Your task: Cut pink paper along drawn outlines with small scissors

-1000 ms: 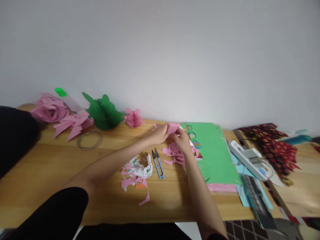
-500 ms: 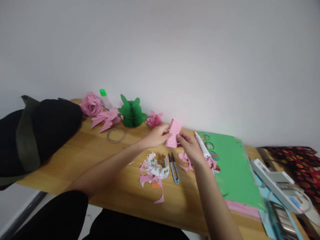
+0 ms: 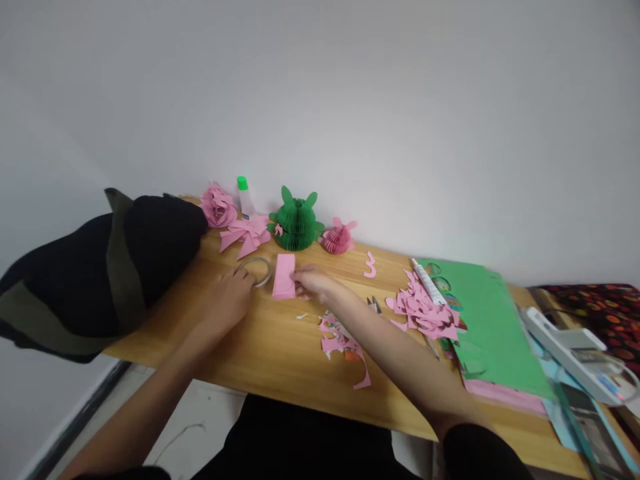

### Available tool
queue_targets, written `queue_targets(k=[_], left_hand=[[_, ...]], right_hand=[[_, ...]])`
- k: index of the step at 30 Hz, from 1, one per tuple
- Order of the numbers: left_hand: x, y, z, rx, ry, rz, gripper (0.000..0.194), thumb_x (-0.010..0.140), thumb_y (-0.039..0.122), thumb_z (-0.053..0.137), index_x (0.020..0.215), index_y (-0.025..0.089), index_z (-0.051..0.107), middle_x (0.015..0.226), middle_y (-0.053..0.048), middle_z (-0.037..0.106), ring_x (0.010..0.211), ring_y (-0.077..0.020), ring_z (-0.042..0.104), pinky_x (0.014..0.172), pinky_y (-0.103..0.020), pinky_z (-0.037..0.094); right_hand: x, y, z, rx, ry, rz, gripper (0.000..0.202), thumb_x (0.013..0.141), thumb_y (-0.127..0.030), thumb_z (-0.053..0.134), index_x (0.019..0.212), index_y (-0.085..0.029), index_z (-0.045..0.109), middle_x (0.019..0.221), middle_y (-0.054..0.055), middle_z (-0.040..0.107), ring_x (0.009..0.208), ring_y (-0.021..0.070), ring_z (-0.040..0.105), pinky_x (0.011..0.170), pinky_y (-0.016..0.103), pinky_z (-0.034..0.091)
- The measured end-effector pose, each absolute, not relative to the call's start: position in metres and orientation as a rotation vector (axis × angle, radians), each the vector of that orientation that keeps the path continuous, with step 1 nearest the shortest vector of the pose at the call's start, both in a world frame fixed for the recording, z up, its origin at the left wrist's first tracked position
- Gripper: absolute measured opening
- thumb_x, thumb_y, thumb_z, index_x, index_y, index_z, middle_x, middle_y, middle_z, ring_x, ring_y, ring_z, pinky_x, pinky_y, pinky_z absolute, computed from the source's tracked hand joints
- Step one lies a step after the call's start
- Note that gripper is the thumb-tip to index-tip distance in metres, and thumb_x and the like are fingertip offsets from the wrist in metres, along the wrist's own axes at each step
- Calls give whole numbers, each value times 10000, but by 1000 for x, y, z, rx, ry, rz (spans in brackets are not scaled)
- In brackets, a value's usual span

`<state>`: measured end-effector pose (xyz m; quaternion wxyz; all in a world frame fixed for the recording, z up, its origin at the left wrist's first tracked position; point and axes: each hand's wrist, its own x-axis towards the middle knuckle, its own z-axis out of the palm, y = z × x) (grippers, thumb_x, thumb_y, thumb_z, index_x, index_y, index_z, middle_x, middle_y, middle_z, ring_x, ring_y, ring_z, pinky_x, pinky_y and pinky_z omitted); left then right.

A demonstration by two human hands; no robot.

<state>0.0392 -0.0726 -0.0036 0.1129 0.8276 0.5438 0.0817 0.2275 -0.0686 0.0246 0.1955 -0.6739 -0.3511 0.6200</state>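
Pink paper rectangle [image 3: 285, 275] lay lengthwise toward the wall [image 3: 320, 120]

In the head view, the pink paper rectangle sat on the table [image 3: 260, 353], its long axis running near to far, one short end facing the wall. The right hand [image 3: 311, 281] touched its right edge; whether the fingers pinched it could not be told. The left hand [image 3: 233, 293] met the ring [image 3: 271, 271] just left of the paper, its grip equally unclear. A sideways push from the right fingers could have skewed the rectangle, and the right forearm [image 3: 400, 353], beside the scraps [image 3: 332, 344], could have swept them about.
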Motion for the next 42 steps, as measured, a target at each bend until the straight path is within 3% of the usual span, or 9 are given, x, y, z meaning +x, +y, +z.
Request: queue_targets(k=[2, 8, 10, 13, 16, 20, 32, 38, 42], left_hand=[[16, -78, 3, 2463, 1575, 230, 346, 881, 197, 363, 983, 144, 688, 1064, -179, 701, 973, -362, 589, 818, -506, 451], [-32, -76, 14, 2474, 1534, 512, 335, 871, 378, 369, 829, 235, 669, 879, -90, 725, 855, -279, 618, 790, -416, 489], [-30, -72, 14, 2497, 1489, 553, 341, 869, 401, 364, 808, 253, 666, 856, -80, 724, 831, -270, 614, 781, -406, 490], [-21, -67, 13, 2531, 1431, 528, 355, 867, 390, 363, 814, 243, 682, 854, -92, 726, 814, -278, 607, 776, -417, 487], [-13, -63, 11, 2560, 1386, 465, 376, 873, 365, 353, 847, 231, 704, 854, -104, 722, 838, -291, 614, 759, -412, 480], [-5, -57, 9, 2613, 1358, 421, 410, 901, 348, 331, 926, 220, 720, 933, -117, 730, 892, -307, 619, 773, -422, 466], [48, -37, 3, 2848, 1249, 107, 312, 866, 133, 409, 895, 182, 716, 1003, -164, 696, 1021, -336, 601, 847, -443, 447], [47, -34, -4, 2862, 1227, 60, 282, 870, 165, 434, 820, 188, 710, 992, -149, 700, 1030, -318, 599, 860, -423, 456], [44, -35, -8, 2864, 1258, 134, 305, 900, 225, 403, 852, 196, 703, 1028, -140, 696, 1025, -311, 602, 875, -424, 461]], right_hand=[[212, -63, 20, -1930, -1011, 1748, 337, 935, -341, 601, 1220, -161, 583, 1202, 94, 616, 993, 221, 639, 825, 424, 560], [173, -31, -4, -2008, -1073, 1655, 337, 938, -341, 596, 1224, -163, 579, 1202, 92, 616, 994, 219, 639, 827, 423, 559], [167, -21, -11, -2033, -1105, 1592, 276, 941, -319, 594, 1156, -146, 608, 1098, 79, 652, 889, 187, 658, 749, 367, 575], [163, -12, -14, -2060, -1166, 1489, 93, 908, -173, 587, 871, -125, 657, 745, 37, 660, 570, 123, 614, 512, 236, 526], [164, -11, -8, -2052, -1226, 1444, 233, 835, -74, 563, 619, -155, 598, 495, 1, 562, 388, 111, 530, 389, 204, 462], [172, -19, 2, -1994, -1296, 1444, 319, 812, -74, 537, 508, -171, 537, 441, 9, 557, 397, 118, 570, 423, 199, 498], [233, -72, 16, -1934, -1412, 1375, 227, 794, -122, 545, 584, -170, 616, 529, 3, 642, 452, 125, 617, 457, 196, 468], [269, -104, 48, -1895, -1346, 1328, 174, 832, -130, 535, 731, -160, 674, 706, 21, 718, 484, 113, 636, 467, 195, 478], [331, -114, 60, -2177, -1335, 859, 191, 882, -180, 529, 930, -173, 714, 865, 36, 755, 597, 111, 687, 543, 189, 503]])
